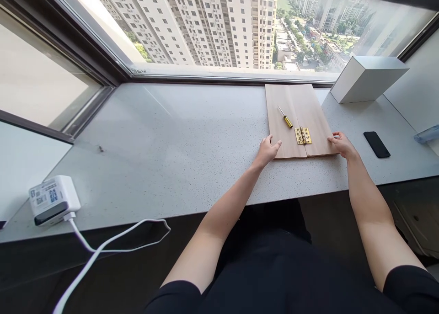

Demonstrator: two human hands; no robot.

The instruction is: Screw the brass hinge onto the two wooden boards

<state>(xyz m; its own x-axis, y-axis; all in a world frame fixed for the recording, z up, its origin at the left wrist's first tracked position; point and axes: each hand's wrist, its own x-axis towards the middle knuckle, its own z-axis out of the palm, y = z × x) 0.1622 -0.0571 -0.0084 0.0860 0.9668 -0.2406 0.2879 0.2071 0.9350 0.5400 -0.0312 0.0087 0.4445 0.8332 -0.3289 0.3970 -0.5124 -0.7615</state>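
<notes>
Two light wooden boards lie side by side on a grey speckled windowsill counter. A brass hinge sits across their seam near the front. A small screwdriver with a yellow handle lies on the left board. My left hand grips the front left corner of the left board, fingers curled over its edge. My right hand holds the front right edge of the right board in the same way.
A black phone lies right of the boards. A white box stands at the back right. A white device with a white cable sits at the front left edge. A small dark speck lies on the counter.
</notes>
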